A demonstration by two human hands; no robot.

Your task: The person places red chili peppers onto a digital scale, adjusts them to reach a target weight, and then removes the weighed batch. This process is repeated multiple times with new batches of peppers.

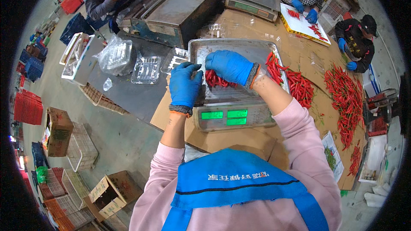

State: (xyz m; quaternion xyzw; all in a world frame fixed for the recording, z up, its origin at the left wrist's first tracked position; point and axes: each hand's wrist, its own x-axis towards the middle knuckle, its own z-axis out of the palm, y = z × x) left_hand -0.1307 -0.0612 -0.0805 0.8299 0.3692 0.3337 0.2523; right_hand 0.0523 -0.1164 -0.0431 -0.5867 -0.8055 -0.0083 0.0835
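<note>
My left hand, in a blue glove, is at the left edge of the scale's metal pan. Its thumb and fingers are curved apart, with nothing visible between them. Over the pan, my right hand, also blue-gloved, bends down against a small pile of red chili peppers; its fingertips are partly hidden. More red chilies lie along the pan's right side. Below the pan, the digital scale has lit green displays. Clear plastic punnets lie left of the pan.
Loose chili heaps cover the cardboard on the right. A metal-topped machine and a second scale stand beyond. Co-workers' gloved hands are at the far right. A bag of punnets sits left.
</note>
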